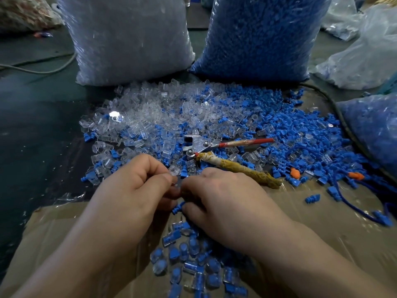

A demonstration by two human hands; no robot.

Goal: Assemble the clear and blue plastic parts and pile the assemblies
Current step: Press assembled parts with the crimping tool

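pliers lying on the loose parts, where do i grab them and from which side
Take the pliers by the red handle and the cloth-wrapped yellow handle together, coming from above on the right. They lie flat and splay rightward from the metal head, which points left; the right hand is probably nearest.

A pair of metal pliers (200,147) lies open on the floor, one handle red, the other wound in frayed yellowish cloth. Just right of its handle ends sit two small orange pieces (295,173). Beyond the pliers to the right a black cable (335,112) curves past; far off to their left runs a grey cable (43,69). Nearer than the pliers lies film-covered cardboard (322,214).
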